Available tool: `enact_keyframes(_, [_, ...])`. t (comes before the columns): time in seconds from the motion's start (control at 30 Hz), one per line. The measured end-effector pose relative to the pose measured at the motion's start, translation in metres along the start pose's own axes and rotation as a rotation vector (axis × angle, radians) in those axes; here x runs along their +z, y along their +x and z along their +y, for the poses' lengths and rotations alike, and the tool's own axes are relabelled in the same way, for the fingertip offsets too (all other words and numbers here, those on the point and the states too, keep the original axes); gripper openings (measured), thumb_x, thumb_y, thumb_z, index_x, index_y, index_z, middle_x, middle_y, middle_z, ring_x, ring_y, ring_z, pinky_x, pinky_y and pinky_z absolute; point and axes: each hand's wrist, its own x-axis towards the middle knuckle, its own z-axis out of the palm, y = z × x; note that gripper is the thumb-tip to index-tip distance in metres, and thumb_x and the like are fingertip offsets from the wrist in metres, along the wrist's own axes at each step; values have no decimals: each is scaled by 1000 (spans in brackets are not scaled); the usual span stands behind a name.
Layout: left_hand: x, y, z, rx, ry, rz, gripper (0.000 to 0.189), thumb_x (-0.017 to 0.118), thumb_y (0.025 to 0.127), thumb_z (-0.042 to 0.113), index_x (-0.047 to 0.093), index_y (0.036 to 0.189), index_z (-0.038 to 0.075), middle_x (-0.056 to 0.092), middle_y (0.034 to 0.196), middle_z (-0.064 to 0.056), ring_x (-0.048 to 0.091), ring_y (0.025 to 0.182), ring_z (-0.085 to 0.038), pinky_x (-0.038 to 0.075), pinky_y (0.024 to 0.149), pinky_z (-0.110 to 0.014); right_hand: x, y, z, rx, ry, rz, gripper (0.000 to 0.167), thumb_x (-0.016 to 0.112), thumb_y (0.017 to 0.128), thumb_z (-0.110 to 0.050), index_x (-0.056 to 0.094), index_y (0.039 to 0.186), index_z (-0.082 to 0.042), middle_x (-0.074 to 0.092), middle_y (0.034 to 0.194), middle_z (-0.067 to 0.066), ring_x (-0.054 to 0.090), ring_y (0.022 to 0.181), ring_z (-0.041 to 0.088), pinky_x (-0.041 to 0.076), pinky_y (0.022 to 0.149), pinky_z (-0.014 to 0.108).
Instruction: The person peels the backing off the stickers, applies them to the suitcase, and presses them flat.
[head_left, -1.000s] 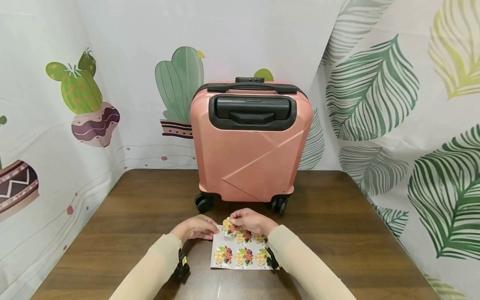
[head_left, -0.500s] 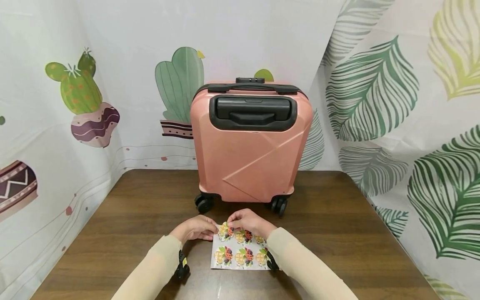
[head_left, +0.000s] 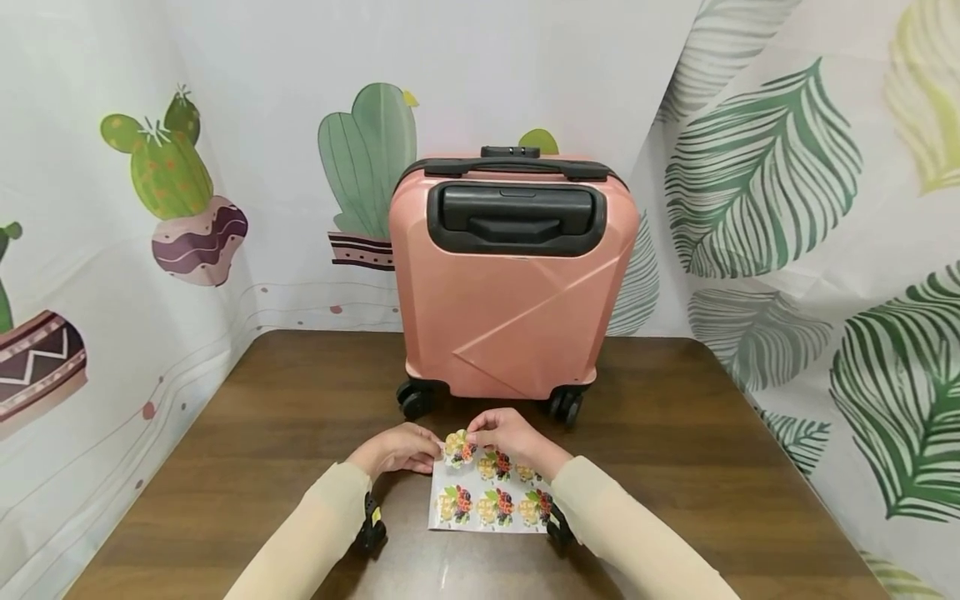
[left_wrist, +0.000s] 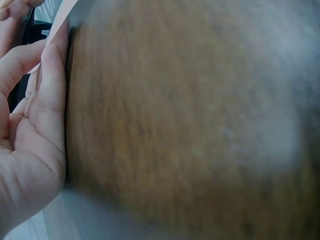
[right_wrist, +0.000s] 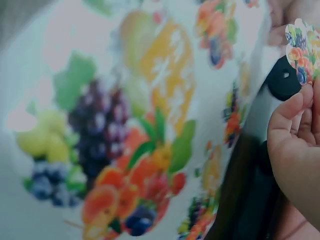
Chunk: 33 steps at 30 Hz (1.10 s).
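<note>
A white sheet of fruit stickers (head_left: 491, 527) lies on the table, its pictures in rows. My left hand (head_left: 401, 450) pinches its far left corner between thumb and fingers; in the left wrist view, the left hand (left_wrist: 35, 115) holds the thin paper edge. By its upper edge, my right hand (head_left: 510, 437) pinches one fruit sticker (head_left: 459, 450) over that same corner. The right wrist view shows this fruit sticker (right_wrist: 302, 52) with a cut-out outline, standing up from the sheet, in the fingertips of the right hand (right_wrist: 297, 135). Whether its lower edge still touches the sheet cannot be told.
A pink suitcase (head_left: 517, 325) with black wheels stands upright on the brown wooden table (head_left: 300, 400), just behind the hands. Patterned cloth (head_left: 285, 167) hangs behind and at both sides. A black wrist camera (head_left: 371, 525) sits at the left wrist.
The head view has shifted a little. Between my right fingers the sticker first tipped down toward the sheet, then came up slightly. My left hand keeps its hold on the corner.
</note>
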Motion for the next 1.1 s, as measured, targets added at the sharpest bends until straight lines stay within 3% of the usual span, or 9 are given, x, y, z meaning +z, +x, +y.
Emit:
enact_keyframes(0.17, [1,-2,-3,-12,-2,13,6,67,91,1,65,97,1,62,76,1,60,65,-7,57,66,-20,0,-10,-10,-24,25,48,12,72,95,-12,72,99,0,67,83,-3,55,73,14,51,70,29])
enact_keyframes(0.4, [1,-3,-4,10,2,6,2,68,91,3,68,92,1,65,75,2,62,66,-6,57,66,-20,-8,-17,-28,-60,90,85,11,71,96,-11,73,97,-1,70,87,-8,62,87,16,55,81,35])
enact_keyframes(0.6, [0,-1,0,21,4,-3,8,67,92,1,67,86,6,63,75,2,61,67,-7,57,66,-20,-14,-24,-49,-113,113,116,9,71,96,-11,73,96,-2,66,82,-10,55,80,15,49,74,29])
enact_keyframes(0.87, [0,-2,1,16,0,-8,7,65,93,1,67,87,5,61,76,2,61,68,-7,57,67,-20,-14,-33,-69,-210,45,196,13,74,93,-15,74,96,-2,59,71,-9,49,67,12,42,61,26])
enact_keyframes(1.1, [1,-4,2,17,3,1,7,65,92,0,67,87,5,63,75,2,61,67,-7,57,66,-20,-16,-36,-90,-250,36,297,12,77,91,-15,76,92,-3,71,76,-11,51,70,12,42,64,27])
